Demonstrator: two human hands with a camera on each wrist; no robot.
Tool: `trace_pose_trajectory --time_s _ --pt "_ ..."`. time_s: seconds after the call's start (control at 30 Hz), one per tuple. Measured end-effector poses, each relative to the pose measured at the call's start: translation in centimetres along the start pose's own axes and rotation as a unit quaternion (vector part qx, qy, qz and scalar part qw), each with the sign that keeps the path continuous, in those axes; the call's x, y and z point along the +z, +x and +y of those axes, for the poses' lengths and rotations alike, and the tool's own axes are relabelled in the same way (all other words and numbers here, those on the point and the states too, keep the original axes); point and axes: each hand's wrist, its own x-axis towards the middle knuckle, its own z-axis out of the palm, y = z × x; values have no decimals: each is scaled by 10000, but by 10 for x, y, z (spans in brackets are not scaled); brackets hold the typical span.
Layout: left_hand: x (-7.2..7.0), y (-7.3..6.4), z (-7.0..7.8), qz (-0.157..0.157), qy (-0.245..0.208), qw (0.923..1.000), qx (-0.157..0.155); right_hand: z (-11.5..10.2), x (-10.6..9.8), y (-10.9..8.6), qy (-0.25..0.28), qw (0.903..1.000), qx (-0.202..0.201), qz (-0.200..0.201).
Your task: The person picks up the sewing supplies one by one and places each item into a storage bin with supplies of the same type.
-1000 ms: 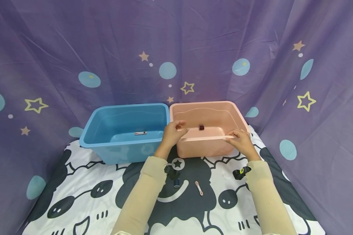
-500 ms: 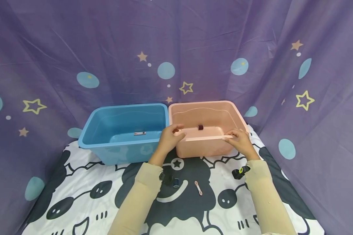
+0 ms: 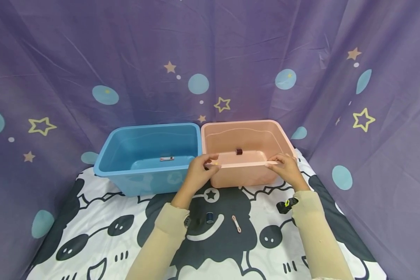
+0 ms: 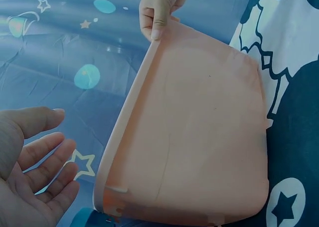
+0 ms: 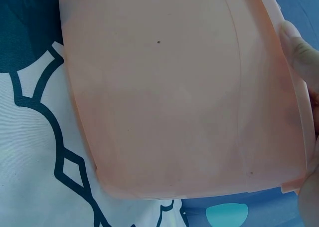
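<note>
A pink plastic bin [image 3: 245, 178] stands on the sheep-print cloth, with a small dark red spool [image 3: 239, 152] on its floor. At the bin's near left corner is my left hand [image 3: 198, 170], its thumb and fingers spread apart. The left wrist view shows that hand [image 4: 37, 162] relaxed and holding nothing, a little apart from the bin's rim [image 4: 127, 122]. My right hand [image 3: 287, 169] grips the front rim toward its right end. In the right wrist view its thumb [image 5: 299, 50] lies on the outer side of the rim, with the fingers mostly hidden.
Left of the pink bin, close against it, stands a blue bin [image 3: 148, 182] holding a small pale striped piece [image 3: 166, 158]. On the cloth in front lie a navy spool [image 3: 209, 217] and a pink looped strip [image 3: 236, 224]. A purple curtain [image 3: 210, 46] hangs behind.
My left hand has drawn back a little, left and toward me, along the pink bin's front left corner. My right hand keeps its grip on the rim.
</note>
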Motion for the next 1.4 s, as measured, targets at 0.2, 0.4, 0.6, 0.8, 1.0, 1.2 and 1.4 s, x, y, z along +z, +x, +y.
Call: trace_pose_trajectory --time_s 0.2,0.4,0.6,0.8,1.0,1.2,1.4 --pt "-2 -12 -5 50 61 9999 80 0 0 0 -3 10000 38 -29" --pt "-2 -23 -9 42 117 9999 109 -1 -1 -1 16 10000 -11 -24" --pt "-2 -31 -16 35 277 9993 238 -1 -1 -1 28 10000 -34 -1" --pt "-2 -35 -23 102 329 9992 204 1 0 0 -4 10000 -20 -16" --pt "-3 -39 -27 101 446 9985 291 1 0 0 19 10000 12 -16" --pt "-2 -46 -32 37 432 9988 229 -1 0 0 70 10000 -23 14" --pt "0 -52 -39 50 388 9992 43 -1 0 0 114 9999 -53 37"
